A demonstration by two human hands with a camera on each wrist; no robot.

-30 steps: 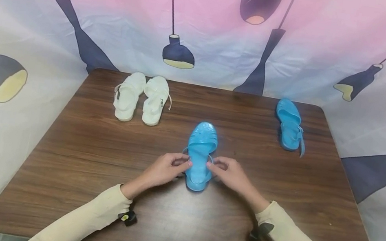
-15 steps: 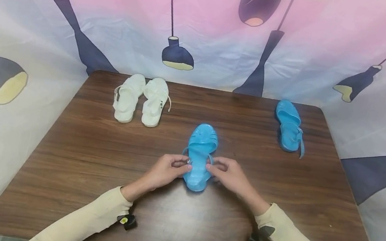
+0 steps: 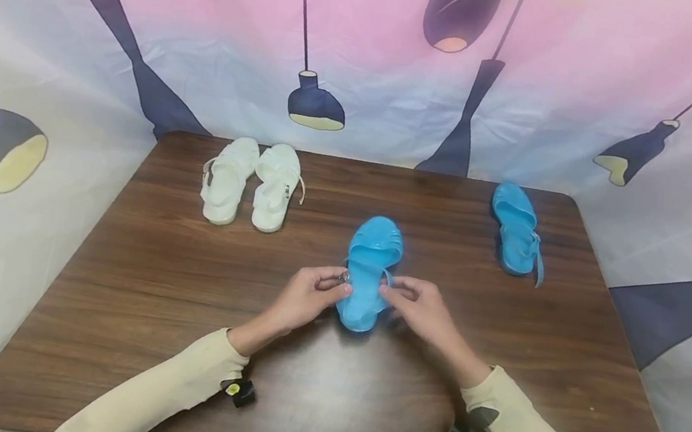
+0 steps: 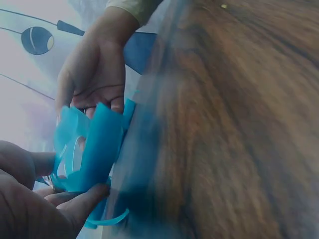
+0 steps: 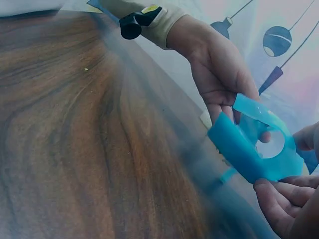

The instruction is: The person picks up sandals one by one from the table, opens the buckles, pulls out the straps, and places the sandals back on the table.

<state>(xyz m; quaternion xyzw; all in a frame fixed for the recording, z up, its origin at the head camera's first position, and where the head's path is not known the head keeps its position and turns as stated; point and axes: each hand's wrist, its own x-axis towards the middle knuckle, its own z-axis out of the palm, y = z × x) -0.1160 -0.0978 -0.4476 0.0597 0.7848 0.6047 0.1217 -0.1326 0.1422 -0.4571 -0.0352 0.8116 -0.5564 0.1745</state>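
Note:
A light blue sandal (image 3: 366, 274) is between my two hands at the middle of the table, toe pointing away from me. My left hand (image 3: 308, 298) pinches its left side near the buckle, thumb on the inner sole. Opposite it, my right hand (image 3: 428, 315) pinches the right edge by the strap, thumb also inside. In the left wrist view the sandal (image 4: 102, 144) is seen from its heel end, fingers partly beneath it. The right wrist view shows the heel of the sandal (image 5: 239, 149) held slightly above the tabletop. Fingertips under the sole are partly hidden.
On the brown wooden table (image 3: 137, 334), a white sandal (image 3: 225, 188) and another white sandal (image 3: 272, 194) stand side by side at the back left. A second blue sandal (image 3: 518, 240) lies at the back right, strap loose. A printed cloth (image 3: 382, 51) hangs behind.
Both hands have lifted the blue sandal slightly off the table and shifted it a little to the right. The white sandals and the other blue sandal stay put.

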